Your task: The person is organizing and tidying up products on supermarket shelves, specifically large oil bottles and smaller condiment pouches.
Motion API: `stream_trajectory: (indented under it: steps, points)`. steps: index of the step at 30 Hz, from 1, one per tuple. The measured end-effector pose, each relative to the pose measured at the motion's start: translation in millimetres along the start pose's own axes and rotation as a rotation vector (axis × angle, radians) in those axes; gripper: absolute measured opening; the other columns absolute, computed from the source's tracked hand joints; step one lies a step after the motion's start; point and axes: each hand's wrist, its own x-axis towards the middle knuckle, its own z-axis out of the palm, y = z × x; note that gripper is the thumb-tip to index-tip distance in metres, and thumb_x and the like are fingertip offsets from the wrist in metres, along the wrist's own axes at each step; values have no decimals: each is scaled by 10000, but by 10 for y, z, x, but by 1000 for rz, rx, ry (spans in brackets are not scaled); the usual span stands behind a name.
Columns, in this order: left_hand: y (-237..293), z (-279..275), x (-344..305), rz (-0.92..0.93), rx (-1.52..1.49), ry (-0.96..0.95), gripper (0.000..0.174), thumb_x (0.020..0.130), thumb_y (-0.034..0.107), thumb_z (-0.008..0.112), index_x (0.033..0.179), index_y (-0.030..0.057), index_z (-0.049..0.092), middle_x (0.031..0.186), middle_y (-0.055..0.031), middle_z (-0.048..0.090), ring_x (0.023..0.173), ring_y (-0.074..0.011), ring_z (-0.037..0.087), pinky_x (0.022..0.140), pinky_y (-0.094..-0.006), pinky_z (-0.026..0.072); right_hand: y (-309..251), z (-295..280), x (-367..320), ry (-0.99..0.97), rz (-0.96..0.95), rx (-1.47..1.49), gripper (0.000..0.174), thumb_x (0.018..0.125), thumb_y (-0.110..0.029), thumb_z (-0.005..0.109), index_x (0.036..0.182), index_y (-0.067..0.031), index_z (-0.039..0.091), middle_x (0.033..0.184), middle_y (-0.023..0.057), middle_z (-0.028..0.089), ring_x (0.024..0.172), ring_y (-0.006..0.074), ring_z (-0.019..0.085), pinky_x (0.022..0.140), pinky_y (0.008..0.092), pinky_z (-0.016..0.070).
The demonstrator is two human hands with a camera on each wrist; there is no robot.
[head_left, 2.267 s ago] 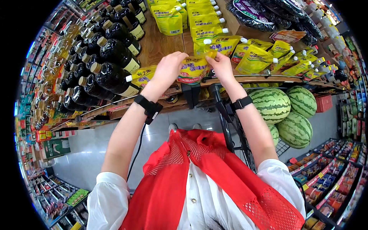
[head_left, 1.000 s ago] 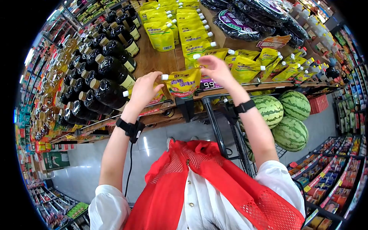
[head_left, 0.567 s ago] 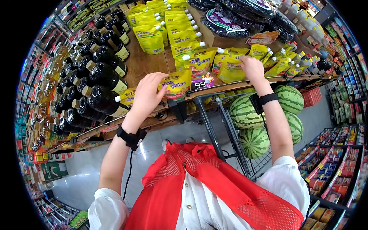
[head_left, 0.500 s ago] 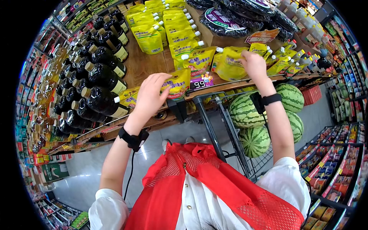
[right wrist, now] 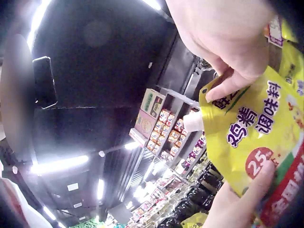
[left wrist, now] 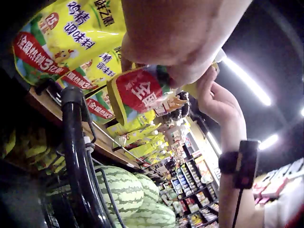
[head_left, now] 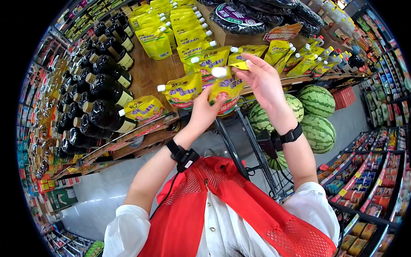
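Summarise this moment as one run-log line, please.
left hand: grips yellow pouch by its side | right hand: pinches pouch's top corner | white cap: on | pouch: held at edge of wooden shelf

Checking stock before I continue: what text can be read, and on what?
"鲜之惠": standing pouch
"鸡精 调味料": standing pouch, held pouch
"25": both pouches
"全国热销3": standing pouch; rest unclear
Too blurred: price sign, purple label, bottle labels, shelf tags

Grey floor at eight o'clock, wood shelf at eleven, rack at four; left wrist view, tube light at two.
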Motion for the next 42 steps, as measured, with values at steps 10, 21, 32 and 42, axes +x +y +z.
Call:
stream_trajectory:
  steps: [10,21,32,42]
  points:
    - [-63,-216,-178,-124,-78,-197,320,855,163,618,1085,-46,542,964,-142,649,885,-162,613,787,-300,471,11,-192,8,-52,-970,-1424,391,732,-177,696,1079,-46,570,962,162,620,860,334,602,751,398,491]
    - [-85,-830,-396,12,-132,114,378,870,-30,499,1239,-10,418,1265,-147,505,1193,-217,482,984,-319,393,34,-101,391,-74,-962,-1626,96,743,-156,636,818,-130,689,780,86,656,695,270,627,582,366,495]
    - [-398,-1035,-796,-173,-78,-5,329,869,-20,508,1195,-3,472,1215,-108,545,1133,-189,522,960,-298,399,794,-361,928,-213,-689,-1683,121,773,-253,599,752,-157,670,672,104,636,665,289,636,580,419,504]
    - [-139,-420,-417,497,720,-661,582,667,105,693,1210,78,487,1293,-106,452,1251,-281,380,1056,-427,291,646,-285,584,6,-920,-1709,431,717,-169,658,1118,-71,537,1099,99,572,1035,292,536,893,449,388]
